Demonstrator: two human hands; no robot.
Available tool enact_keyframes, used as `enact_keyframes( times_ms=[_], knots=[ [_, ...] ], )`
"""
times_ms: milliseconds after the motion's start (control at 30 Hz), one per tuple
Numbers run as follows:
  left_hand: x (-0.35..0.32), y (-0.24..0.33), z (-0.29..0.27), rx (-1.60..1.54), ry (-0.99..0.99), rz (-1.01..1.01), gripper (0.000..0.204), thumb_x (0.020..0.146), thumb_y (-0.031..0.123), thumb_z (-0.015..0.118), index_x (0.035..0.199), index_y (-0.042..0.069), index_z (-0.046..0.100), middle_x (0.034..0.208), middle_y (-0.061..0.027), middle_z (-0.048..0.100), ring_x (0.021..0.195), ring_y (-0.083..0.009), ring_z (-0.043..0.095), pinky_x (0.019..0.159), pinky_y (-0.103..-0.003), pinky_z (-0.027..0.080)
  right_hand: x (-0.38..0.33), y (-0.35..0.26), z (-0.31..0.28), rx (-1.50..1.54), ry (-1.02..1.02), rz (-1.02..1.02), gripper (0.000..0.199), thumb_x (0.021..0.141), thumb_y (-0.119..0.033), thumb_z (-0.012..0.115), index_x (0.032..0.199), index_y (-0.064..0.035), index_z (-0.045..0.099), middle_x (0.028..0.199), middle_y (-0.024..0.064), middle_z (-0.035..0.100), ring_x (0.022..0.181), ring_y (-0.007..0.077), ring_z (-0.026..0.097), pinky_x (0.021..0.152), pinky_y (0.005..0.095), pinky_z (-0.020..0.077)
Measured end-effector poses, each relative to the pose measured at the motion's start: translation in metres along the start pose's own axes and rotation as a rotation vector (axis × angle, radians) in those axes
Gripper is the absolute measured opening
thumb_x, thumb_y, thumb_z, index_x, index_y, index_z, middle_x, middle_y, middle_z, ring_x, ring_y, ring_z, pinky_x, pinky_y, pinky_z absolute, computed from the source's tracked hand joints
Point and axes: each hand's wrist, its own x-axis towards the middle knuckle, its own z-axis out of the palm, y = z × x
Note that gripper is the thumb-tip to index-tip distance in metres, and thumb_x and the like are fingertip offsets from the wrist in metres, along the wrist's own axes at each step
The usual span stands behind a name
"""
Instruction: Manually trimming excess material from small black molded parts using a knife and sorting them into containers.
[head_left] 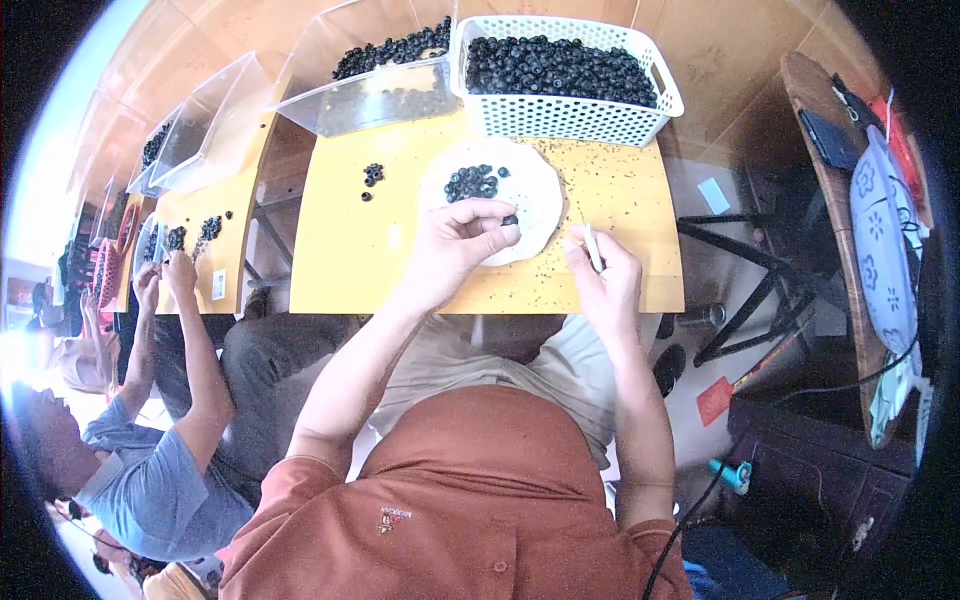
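My left hand (455, 250) is over the near side of a white plate (540, 190), thumb and fingers pinching a small round black bead-like piece (510, 221). Several similar black pieces (470, 184) lie in a loose heap on the plate. At the plate's right, my right hand (612, 285) grips a slim white pen-like tool (593, 248), its tip pointing up and away from me. Its exact kind is too small to tell. The tool and the held piece are apart. A small cluster of black pieces (372, 174) sits left of the plate.
Behind the plate stand a white perforated basket (560, 118) full of black pieces and a clear plastic bin (385, 112) with more. Brown specks dot the yellow table (350, 265) on the right. A co-worker (165, 480) handles similar pieces at a table to the left.
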Motion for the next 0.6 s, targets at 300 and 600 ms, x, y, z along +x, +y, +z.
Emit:
enact_keyframes(
  times_ms=[300,600],
  knots=[
    [-0.006,-0.013,-0.001,-0.382,-0.05,-0.045,0.022,0.1,0.009,0.06,0.119,-0.002,0.064,0.106,-0.0142,0.07,0.089,-0.0185,0.071,0.086,-0.035,0.061,-0.007,-0.007,0.0,-0.016,-0.045,-0.03,0.023,0.093,-0.013,0.07,0.108,0.0041,0.069,0.078,0.0148,0.07,0.069,0.015,0.065,0.064,0.0312,0.051],
    [-0.015,-0.016,-0.005,-0.68,-0.064,-0.184,0.02,0.099,0.009,0.061,0.116,-0.001,0.064,0.108,-0.0149,0.07,0.092,-0.0195,0.071,0.09,-0.037,0.061,-0.014,-0.011,0.008,0.062,-0.088,-0.022,0.023,0.093,-0.012,0.069,0.109,0.0043,0.068,0.084,0.0173,0.071,0.074,0.0217,0.07,0.066,0.0343,0.0528]
  ],
)
